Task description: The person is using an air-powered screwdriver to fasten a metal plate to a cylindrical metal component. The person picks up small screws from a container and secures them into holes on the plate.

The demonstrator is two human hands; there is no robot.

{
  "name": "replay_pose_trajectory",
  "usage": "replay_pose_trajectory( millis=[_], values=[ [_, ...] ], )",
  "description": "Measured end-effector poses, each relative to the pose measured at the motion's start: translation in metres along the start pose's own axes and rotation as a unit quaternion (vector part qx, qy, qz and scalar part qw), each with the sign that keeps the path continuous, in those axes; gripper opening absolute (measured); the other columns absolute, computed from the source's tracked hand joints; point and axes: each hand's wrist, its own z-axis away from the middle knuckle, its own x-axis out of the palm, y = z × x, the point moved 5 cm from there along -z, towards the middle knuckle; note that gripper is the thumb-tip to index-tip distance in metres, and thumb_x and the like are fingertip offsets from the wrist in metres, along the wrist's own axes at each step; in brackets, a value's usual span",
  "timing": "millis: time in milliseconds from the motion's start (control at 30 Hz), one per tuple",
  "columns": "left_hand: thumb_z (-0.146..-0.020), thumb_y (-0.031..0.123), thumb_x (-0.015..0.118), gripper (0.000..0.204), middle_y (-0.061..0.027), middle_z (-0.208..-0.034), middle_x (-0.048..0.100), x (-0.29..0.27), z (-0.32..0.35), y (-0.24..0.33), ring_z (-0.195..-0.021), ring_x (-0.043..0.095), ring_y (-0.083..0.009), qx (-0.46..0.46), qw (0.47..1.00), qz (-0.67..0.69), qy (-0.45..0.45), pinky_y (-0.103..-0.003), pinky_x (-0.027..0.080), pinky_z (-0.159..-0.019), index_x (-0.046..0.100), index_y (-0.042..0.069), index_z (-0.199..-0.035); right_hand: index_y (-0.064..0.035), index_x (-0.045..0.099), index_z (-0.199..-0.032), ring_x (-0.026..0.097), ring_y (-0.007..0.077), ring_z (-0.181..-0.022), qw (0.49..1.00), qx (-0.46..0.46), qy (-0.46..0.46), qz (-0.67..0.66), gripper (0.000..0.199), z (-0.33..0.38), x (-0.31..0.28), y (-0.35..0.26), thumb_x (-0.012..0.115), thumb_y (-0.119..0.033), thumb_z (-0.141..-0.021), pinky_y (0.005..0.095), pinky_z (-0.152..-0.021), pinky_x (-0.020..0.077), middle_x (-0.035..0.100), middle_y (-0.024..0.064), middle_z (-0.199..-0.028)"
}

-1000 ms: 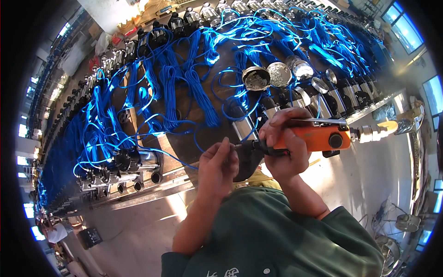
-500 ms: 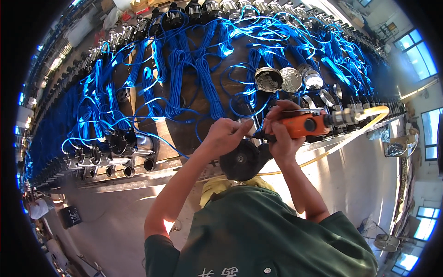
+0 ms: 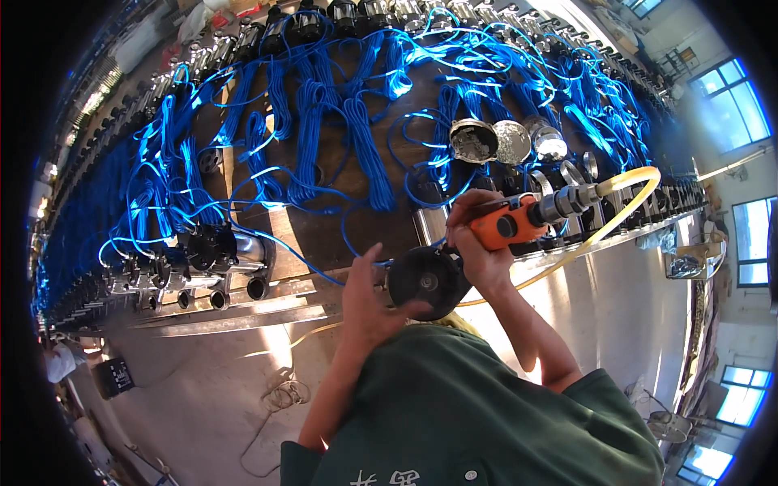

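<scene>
My right hand (image 3: pixel 480 253) is wrapped round an orange air-powered driver (image 3: pixel 509 226), with a metal fitting and a yellow hose (image 3: pixel 637 188) at its back end. The driver's front end is hidden by my fingers. Just left of that hand, a black round end piece (image 3: pixel 425 282) with a small metal centre faces me at the table's near edge. A shiny metal cylinder (image 3: pixel 431 225) lies behind it. My left hand (image 3: pixel 366 301) is at the disc's left side, thumb and fingers spread and slightly blurred; whether it touches the disc I cannot tell.
Coiled blue cables (image 3: pixel 311 142) cover much of the brown table (image 3: pixel 344 231). Several metal-bodied units (image 3: pixel 243 255) stand at the near left edge, more along the far edge. Round metal cups (image 3: pixel 473 140) and rings (image 3: pixel 571 173) sit at the right. A cord (image 3: pixel 285 394) lies on the floor.
My left hand has come away from the driver's front, moved left and nearer to me, and its fingers have spread. My right hand has shifted slightly left with the driver, now tilted.
</scene>
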Motion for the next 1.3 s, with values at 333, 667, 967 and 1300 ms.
replay_pose_trajectory(
  millis=[333,667,967,1300],
  values=[
    [-0.051,0.045,0.088,0.101,-0.0151,-0.097,0.046,0.024,0.022,0.002,-0.091,0.049,-0.0316,0.053,0.996,-0.068,0.016,-0.041,0.044,-0.081,0.046,-0.004,-0.130,-0.0039,0.057,-0.086,0.058,0.0096,-0.069,1.000,-0.006,0.005,0.012,0.018,0.001,0.007,0.000,0.057,0.006,-0.071,0.0228,-0.062,0.0470,0.060,0.0032,-0.077],
    [-0.047,0.039,0.091,0.101,-0.0137,-0.095,0.046,0.025,0.024,0.005,-0.088,0.049,-0.0300,0.054,0.995,-0.080,0.018,-0.040,0.044,-0.080,0.048,-0.004,-0.128,-0.0021,0.056,-0.101,0.057,0.0096,-0.070,0.998,-0.028,-0.046,0.023,0.028,-0.001,0.001,0.005,0.056,0.006,-0.074,0.0233,-0.062,0.0479,0.061,0.0052,-0.082],
    [-0.090,0.010,0.055,0.025,-0.0082,-0.085,0.051,0.039,0.092,-0.123,-0.083,0.052,-0.0220,-0.462,0.526,0.671,0.244,-0.034,0.046,-0.077,0.053,-0.001,-0.112,0.0008,0.050,-0.114,0.053,0.0123,-0.060,0.995,-0.087,-0.004,-0.054,0.040,0.017,0.001,-0.038,0.052,0.011,-0.075,0.0243,-0.058,0.0468,0.059,0.0120,-0.083],
    [-0.094,0.001,0.040,0.026,-0.0150,-0.101,0.064,0.015,0.090,-0.081,-0.087,0.061,-0.0202,-0.355,0.656,0.647,0.161,-0.033,0.052,-0.079,0.056,-0.004,-0.114,-0.0022,0.052,-0.111,0.056,0.0134,-0.064,0.985,-0.032,-0.021,-0.168,0.040,0.041,0.014,-0.041,0.056,0.011,-0.073,0.0237,-0.056,0.0464,0.060,0.0102,-0.082]
  ],
)
